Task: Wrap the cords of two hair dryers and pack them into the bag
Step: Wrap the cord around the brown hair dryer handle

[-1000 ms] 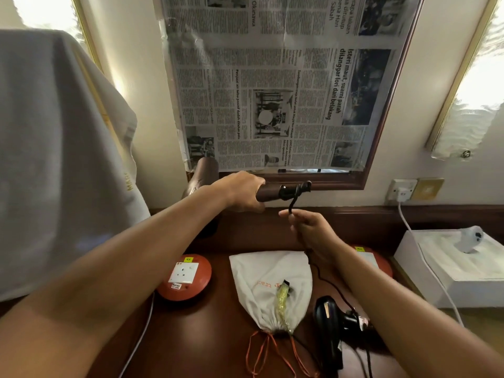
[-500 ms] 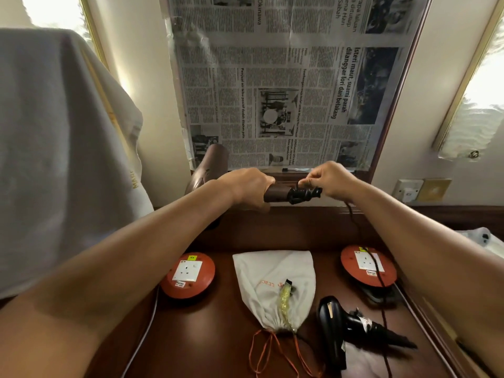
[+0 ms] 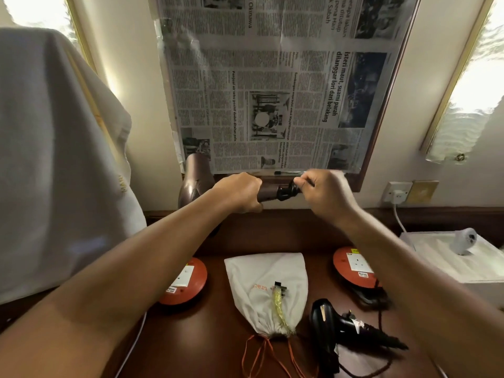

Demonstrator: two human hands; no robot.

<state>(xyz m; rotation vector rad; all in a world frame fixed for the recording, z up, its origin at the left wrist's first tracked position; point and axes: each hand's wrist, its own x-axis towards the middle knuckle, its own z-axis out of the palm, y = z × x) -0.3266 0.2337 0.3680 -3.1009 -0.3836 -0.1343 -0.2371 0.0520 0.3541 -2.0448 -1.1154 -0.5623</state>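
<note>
My left hand (image 3: 240, 190) grips the handle of a brown hair dryer (image 3: 195, 181), held up in front of the mirror with its barrel to the left. My right hand (image 3: 324, 193) pinches the black cord (image 3: 286, 190) where it loops around the handle's end. A second, black hair dryer (image 3: 326, 320) lies on the dark wooden table, right of a white drawstring bag (image 3: 261, 274) with orange strings. A plug with a yellow tie (image 3: 279, 296) rests on the bag.
Two orange round socket units (image 3: 185, 282) (image 3: 351, 266) sit on the table either side of the bag. A white box (image 3: 450, 257) stands at the right, a grey cloth (image 3: 54, 159) hangs at the left. Newspaper (image 3: 272, 85) covers the mirror.
My right hand rose from below the handle to its end and now pinches the cord there, with a loop wound round the handle. The left hand keeps its grip.
</note>
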